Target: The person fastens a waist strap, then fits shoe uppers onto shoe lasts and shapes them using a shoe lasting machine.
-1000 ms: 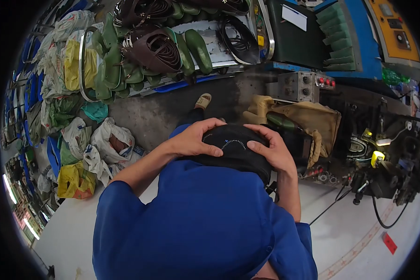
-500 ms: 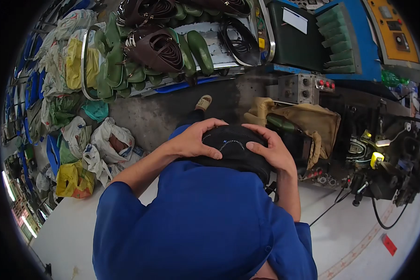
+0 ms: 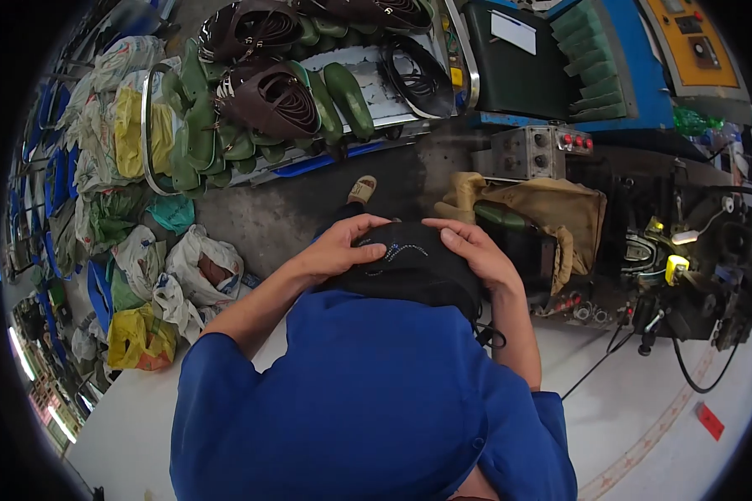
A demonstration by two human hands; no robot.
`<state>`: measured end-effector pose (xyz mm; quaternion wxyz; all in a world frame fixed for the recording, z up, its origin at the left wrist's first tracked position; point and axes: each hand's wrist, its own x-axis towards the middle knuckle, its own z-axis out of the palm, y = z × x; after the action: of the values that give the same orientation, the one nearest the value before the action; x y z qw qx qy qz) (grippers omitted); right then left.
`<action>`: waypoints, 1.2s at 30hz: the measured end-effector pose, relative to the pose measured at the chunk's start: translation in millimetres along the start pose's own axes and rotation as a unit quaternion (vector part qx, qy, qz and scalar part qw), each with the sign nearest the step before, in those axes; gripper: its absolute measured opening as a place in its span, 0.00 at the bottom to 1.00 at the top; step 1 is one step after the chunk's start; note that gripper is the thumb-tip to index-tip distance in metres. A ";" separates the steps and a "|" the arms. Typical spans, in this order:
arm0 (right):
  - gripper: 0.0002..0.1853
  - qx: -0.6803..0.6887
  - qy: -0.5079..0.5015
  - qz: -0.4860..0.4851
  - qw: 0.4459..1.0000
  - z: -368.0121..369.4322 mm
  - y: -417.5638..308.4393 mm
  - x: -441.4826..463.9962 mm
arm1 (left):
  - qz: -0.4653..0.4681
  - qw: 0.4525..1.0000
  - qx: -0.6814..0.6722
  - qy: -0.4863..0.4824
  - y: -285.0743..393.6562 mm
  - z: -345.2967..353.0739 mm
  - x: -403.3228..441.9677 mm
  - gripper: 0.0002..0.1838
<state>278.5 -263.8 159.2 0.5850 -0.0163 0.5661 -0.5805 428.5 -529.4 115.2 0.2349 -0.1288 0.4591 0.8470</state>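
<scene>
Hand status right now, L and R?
Left hand: closed on the black piece with light stitching, thumb on top.
Right hand: closed on the same piece's other side, thumb on top.

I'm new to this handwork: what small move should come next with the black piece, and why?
Perhaps slide the left hand outward: its thumb overlaps the pale dotted pattern on the black piece, while the right hand holds the other side.

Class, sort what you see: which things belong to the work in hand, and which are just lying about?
Work in hand, judging by touch:
- black piece with dotted pattern
- left hand and right hand, holding it

Apparently just lying about, untouched:
- plastic bags
- red card
- white paper
</scene>
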 end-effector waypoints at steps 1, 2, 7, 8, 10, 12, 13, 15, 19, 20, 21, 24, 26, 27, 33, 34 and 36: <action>0.27 0.022 -0.006 0.007 1.000 -5.3 7.6 2.7 | -0.019 1.000 -0.014 0.017 -2.0 -1.3 0.2 0.28; 0.27 0.024 -0.004 0.003 1.000 -9.4 14.7 3.9 | -0.020 1.000 -0.010 0.014 -5.8 -4.0 1.5 0.28; 0.29 0.099 0.068 0.028 0.992 -27.1 60.0 -7.9 | -0.100 0.990 -0.077 0.064 -24.6 -19.5 3.3 0.18; 0.29 0.104 0.070 0.024 0.992 -29.8 67.7 -15.8 | -0.103 0.990 -0.072 0.062 -22.5 -20.5 1.4 0.18; 0.30 0.111 0.140 0.053 0.983 -33.8 82.8 -36.0 | -0.124 0.981 -0.124 0.080 -16.8 -20.3 -3.4 0.18; 0.28 0.111 0.146 0.075 0.980 -38.3 90.6 -56.8 | -0.139 0.980 -0.115 0.085 -7.8 -19.4 -7.8 0.18; 0.28 0.103 0.151 0.100 0.978 -37.8 94.3 -63.1 | -0.150 0.978 -0.113 0.093 -4.0 -19.0 -9.8 0.18; 0.26 0.135 0.128 0.060 0.981 -32.2 97.5 -61.6 | -0.156 0.978 -0.107 0.091 -0.7 -21.5 -13.8 0.20; 0.25 0.178 0.058 0.014 0.982 -17.6 72.4 -43.9 | -0.181 0.971 -0.126 0.097 13.5 -25.7 -29.9 0.18; 0.26 0.180 0.020 0.006 0.983 -30.7 88.8 -28.6 | -0.184 0.971 -0.118 0.097 13.6 -30.8 -36.9 0.18; 0.26 0.185 0.020 -0.001 0.983 -31.2 84.5 -17.2 | -0.183 0.971 -0.119 0.100 9.5 -40.1 -44.8 0.17; 0.28 0.071 -0.034 0.017 0.997 -26.1 82.5 36.0 | -0.187 0.974 -0.094 0.093 -6.4 -73.5 -78.2 0.16; 0.29 0.016 -0.073 0.031 0.997 -16.1 77.6 77.3 | -0.196 0.974 -0.088 0.075 -24.6 -98.7 -110.1 0.15; 0.30 -0.044 -0.110 0.051 0.992 -5.8 70.8 95.7 | -0.202 0.972 -0.097 0.065 -34.7 -112.4 -128.2 0.15; 0.33 -0.368 -0.228 0.095 0.896 89.7 3.4 163.3 | -0.134 0.942 -0.275 -0.133 -170.5 -204.8 -227.3 0.18; 0.35 -0.383 -0.240 0.103 0.886 103.3 -9.7 158.6 | -0.274 0.944 -0.181 -0.038 -100.4 -123.1 -216.7 0.07; 0.35 -0.423 -0.272 0.091 0.859 127.8 -4.2 170.8 | -0.264 0.952 -0.151 -0.021 -192.3 -161.2 -267.9 0.05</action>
<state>309.0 -465.9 98.0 0.7030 -0.3676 0.5745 -0.2015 757.6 -649.4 5.6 0.4377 -0.2616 0.2705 0.8166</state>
